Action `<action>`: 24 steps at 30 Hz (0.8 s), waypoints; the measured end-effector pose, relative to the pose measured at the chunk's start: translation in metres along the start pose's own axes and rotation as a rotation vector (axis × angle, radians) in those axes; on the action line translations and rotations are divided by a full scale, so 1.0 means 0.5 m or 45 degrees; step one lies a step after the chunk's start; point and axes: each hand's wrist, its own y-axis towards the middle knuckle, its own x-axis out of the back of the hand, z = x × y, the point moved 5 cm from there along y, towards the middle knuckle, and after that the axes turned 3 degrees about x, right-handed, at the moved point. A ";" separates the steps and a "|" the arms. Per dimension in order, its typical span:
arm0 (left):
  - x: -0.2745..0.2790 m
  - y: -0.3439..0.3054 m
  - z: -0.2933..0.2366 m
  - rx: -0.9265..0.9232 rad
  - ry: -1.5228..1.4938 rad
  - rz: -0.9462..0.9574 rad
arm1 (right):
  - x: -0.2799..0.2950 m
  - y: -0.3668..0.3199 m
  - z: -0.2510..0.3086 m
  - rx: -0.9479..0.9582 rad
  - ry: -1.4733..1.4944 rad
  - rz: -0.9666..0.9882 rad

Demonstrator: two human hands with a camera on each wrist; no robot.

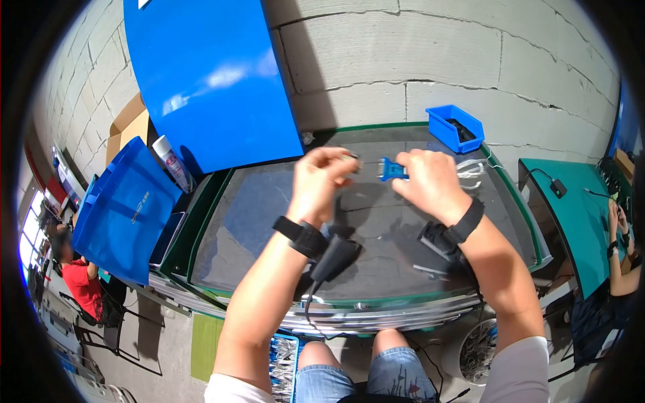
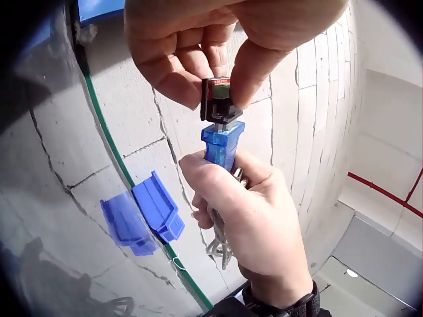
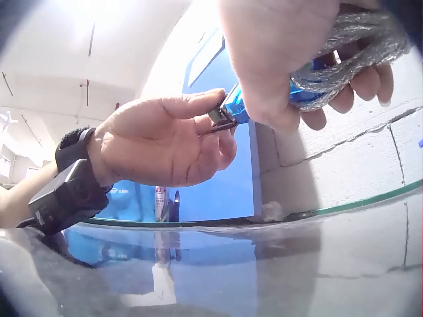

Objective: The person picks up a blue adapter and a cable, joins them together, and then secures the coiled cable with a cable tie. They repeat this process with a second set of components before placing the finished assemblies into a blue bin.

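Observation:
Over the dark tabletop, my left hand (image 1: 314, 185) pinches a small black connector piece (image 2: 223, 109) with a red and green patch between thumb and fingers. Facing it, my right hand (image 1: 433, 183) grips a translucent blue cable connector (image 1: 392, 169) by its body. In the left wrist view the connector's metal end meets the underside of the black piece. A coiled, clear-jacketed cable (image 3: 360, 56) hangs from the right hand, partly covered by its fingers. Both hands are raised above the table surface.
A small blue bin (image 1: 457, 127) with dark pieces inside stands at the back right of the table (image 1: 269, 269). To the left are a blue panel (image 1: 215, 80), a blue folder (image 1: 127, 208) and a spray can (image 1: 173, 164). A bucket of cables (image 1: 478, 352) stands below, at right.

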 end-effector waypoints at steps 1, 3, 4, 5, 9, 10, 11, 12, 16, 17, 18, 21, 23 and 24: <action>0.027 0.011 -0.010 -0.020 -0.062 -0.085 | 0.000 -0.004 -0.024 -0.016 -0.043 0.011; 0.068 0.031 -0.011 0.004 -0.206 -0.161 | 0.006 -0.001 -0.048 -0.072 -0.022 -0.005; 0.069 0.035 -0.004 0.002 -0.209 -0.164 | 0.007 0.003 -0.045 -0.067 -0.023 -0.005; 0.049 0.038 0.005 0.053 -0.417 0.062 | 0.008 0.008 -0.040 -0.090 0.103 -0.035; -0.001 0.017 0.009 0.126 -0.573 0.407 | 0.002 0.005 -0.006 -0.010 0.378 -0.137; -0.008 0.013 0.007 0.124 -0.552 0.478 | 0.001 0.003 0.003 0.039 0.417 -0.143; -0.008 0.013 0.010 0.125 -0.546 0.514 | -0.001 0.002 0.006 0.033 0.450 -0.132; -0.007 0.013 0.009 0.124 -0.545 0.513 | -0.003 0.001 0.008 0.034 0.452 -0.133; -0.019 0.003 0.000 0.126 -0.564 0.606 | -0.008 0.000 0.011 0.111 0.564 -0.205; -0.021 0.000 0.000 0.140 -0.542 0.608 | -0.005 0.000 0.013 0.155 0.589 -0.251; -0.023 -0.003 -0.001 0.158 -0.519 0.609 | -0.002 0.002 0.013 0.155 0.585 -0.256; -0.031 -0.012 -0.006 0.145 -0.504 0.609 | 0.005 0.000 0.023 0.201 0.683 -0.247; -0.034 -0.017 -0.010 0.137 -0.504 0.629 | 0.012 0.000 0.028 0.229 0.786 -0.256; -0.036 -0.020 -0.014 0.107 -0.499 0.638 | 0.013 -0.001 0.028 0.226 0.787 -0.252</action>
